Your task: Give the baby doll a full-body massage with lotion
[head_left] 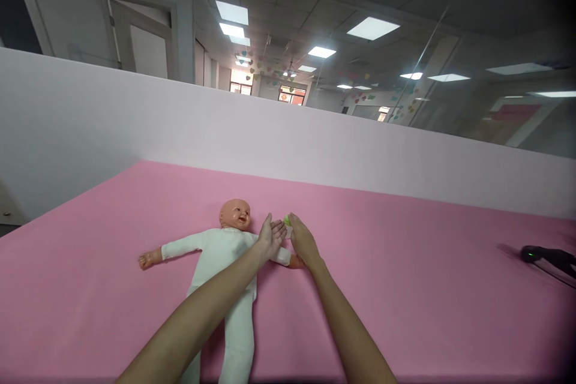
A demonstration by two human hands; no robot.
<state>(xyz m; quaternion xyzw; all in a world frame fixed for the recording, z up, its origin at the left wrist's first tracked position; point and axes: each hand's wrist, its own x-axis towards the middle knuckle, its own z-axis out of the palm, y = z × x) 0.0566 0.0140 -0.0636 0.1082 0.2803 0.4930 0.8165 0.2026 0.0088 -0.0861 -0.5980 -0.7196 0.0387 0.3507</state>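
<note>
A baby doll (225, 252) in a white suit lies on its back on the pink surface (405, 276), head toward the far wall and arms spread. My left hand (271, 235) is held flat with fingers apart above the doll's right-side arm. Right beside it, my right hand (301, 239) is closed around a small green and white object (287, 220) that peeks out at its fingertips. The two hands nearly touch. My left forearm crosses over the doll's body and hides part of it.
A white partition wall (288, 144) runs along the far side of the pink surface. A black device with a green light (533, 254) rests at the right edge. Ceiling lights and a door lie beyond the partition.
</note>
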